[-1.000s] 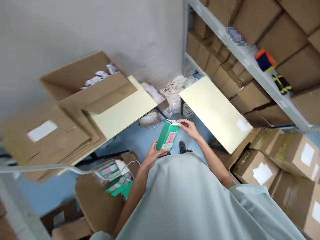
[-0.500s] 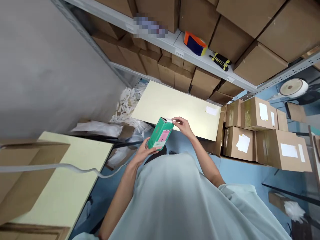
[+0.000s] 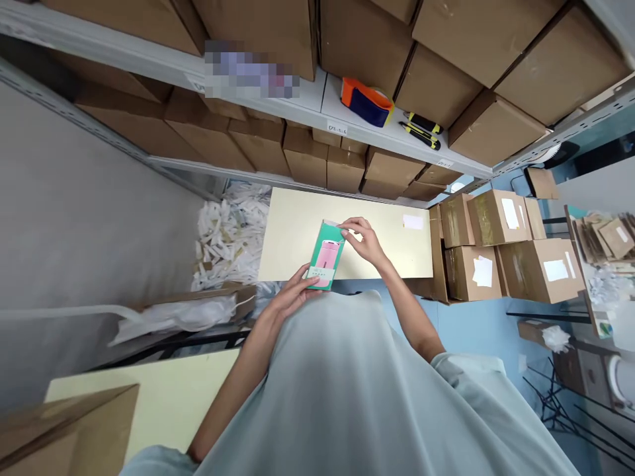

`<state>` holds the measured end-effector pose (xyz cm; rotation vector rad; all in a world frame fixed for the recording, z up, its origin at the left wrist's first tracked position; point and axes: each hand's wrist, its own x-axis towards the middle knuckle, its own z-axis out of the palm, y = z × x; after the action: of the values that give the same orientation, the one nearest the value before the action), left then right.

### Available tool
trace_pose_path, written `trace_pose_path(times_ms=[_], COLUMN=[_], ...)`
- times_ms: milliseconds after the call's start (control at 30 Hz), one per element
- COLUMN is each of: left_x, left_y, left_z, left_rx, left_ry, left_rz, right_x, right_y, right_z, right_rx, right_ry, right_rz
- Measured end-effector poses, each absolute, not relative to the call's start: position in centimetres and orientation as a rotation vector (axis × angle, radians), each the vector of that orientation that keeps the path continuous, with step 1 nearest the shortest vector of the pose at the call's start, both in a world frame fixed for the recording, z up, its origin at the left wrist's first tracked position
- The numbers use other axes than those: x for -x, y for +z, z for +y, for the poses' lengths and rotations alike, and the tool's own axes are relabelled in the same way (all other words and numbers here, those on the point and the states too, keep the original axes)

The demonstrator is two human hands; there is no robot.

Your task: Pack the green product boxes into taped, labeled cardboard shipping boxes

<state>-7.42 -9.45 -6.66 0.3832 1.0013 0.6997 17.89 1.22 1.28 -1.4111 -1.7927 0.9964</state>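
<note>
A small green box [image 3: 327,254] with a pink picture on its front is held tilted in front of my body, over the near edge of a pale yellow table [image 3: 292,225]. My left hand [image 3: 294,292] grips the box's lower end, thumb across the front. At the top right corner of the box, the bent fingers of my right hand [image 3: 363,239] touch its edge in a pinch. The flap at the top is too small to make out clearly.
Shelves of cardboard boxes [image 3: 364,46] run above the table, with an orange-and-blue tape roll [image 3: 367,102] and cutters [image 3: 421,129]. More cartons [image 3: 471,271] stand at the right. Paper scraps [image 3: 231,231] are piled left. A second pale table [image 3: 183,390] is at lower left.
The view has turned left. The green box is more upright, its front facing me more, and both hands have moved with it. My right hand stays at its top corner.
</note>
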Motion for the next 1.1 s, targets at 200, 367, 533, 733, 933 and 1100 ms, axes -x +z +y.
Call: trace_pose_path(times_ms=[200, 367, 533, 733, 933, 1100], left_x=[9.2, 9.4, 7.8, 4.1, 1.8, 2.0], left_y=[-6.1, -6.7, -6.9, -7.3, -8.5, -8.5], left_z=[-6.6, -5.7, -5.5, -5.5, -6.2, -6.7], left_rx=[-0.397, -0.258, -0.278, -0.509, -0.512, -0.424], left_ry=[0.615, 0.492, 0.468, 0.644, 0.731, 0.715], left_rz=[0.911, 0.818, 0.688, 0.945, 1.112, 1.019], right_x=[-17.1, -19.2, -20.4, -20.9, -21.8, -24.0], right_y=[3.8, 3.1, 1.3, -1.8, -3.9, -2.9], right_z=[3.0, 4.2, 4.6, 6.1, 7.3, 7.9], right_rx=[1.391, 1.248, 1.17, 1.378, 1.463, 1.243], right_ry=[0.999, 1.404, 1.578, 1.308, 1.26, 1.52], right_rz=[-1.754, -1.463, -1.338, -1.522, -1.501, -1.378])
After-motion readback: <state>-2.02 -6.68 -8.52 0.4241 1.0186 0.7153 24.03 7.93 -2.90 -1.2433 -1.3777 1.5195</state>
